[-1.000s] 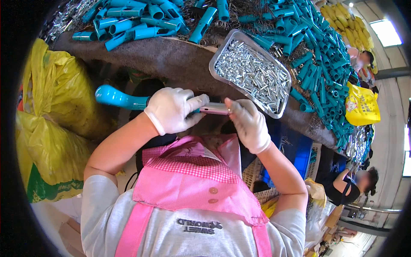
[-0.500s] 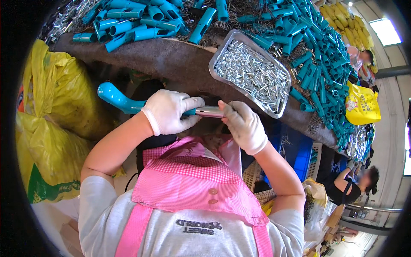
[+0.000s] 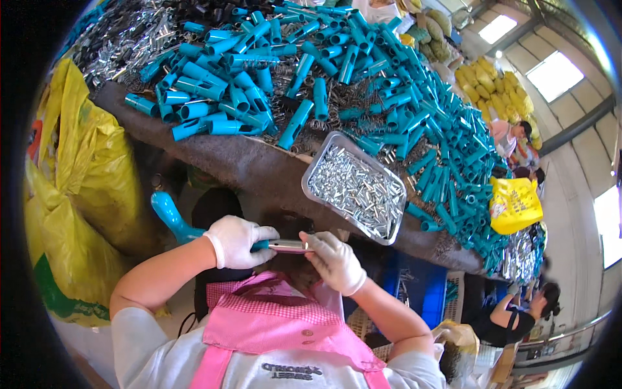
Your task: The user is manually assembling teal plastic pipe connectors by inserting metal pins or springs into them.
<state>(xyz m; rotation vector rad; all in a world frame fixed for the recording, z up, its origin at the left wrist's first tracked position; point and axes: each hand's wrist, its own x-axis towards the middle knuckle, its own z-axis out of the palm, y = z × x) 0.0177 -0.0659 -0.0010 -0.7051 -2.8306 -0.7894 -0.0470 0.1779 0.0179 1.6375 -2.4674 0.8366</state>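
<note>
A teal curved handle point(image 3: 170, 217) with a silver metal tube point(image 3: 288, 246) at its other end is held level in front of my pink apron. My left hand point(image 3: 240, 242), in a white glove, wraps around the teal part near the tube. The gloved right hand point(image 3: 337, 260) pinches the tube's far end between thumb and fingers. Just beyond, at the table edge, a clear tray point(image 3: 381, 239) holds many small silver metal pins point(image 3: 353, 188). Its near rim overhangs the edge. What the right fingertips cover at the tube's end is hidden.
Slotted teal tubes point(image 3: 201, 87) and loose springs are heaped across the dark-covered table point(image 3: 194, 152). Yellow sacks point(image 3: 97, 175) stand at left. A yellow bag point(image 3: 515, 204) lies at right; blue bins point(image 3: 418, 288) sit below. Other people point(image 3: 515, 318) are at the far right.
The view has tilted up, so the table, tray and hands appear lower and more of the heap shows. Both hands keep hold of the same handle and tube.
</note>
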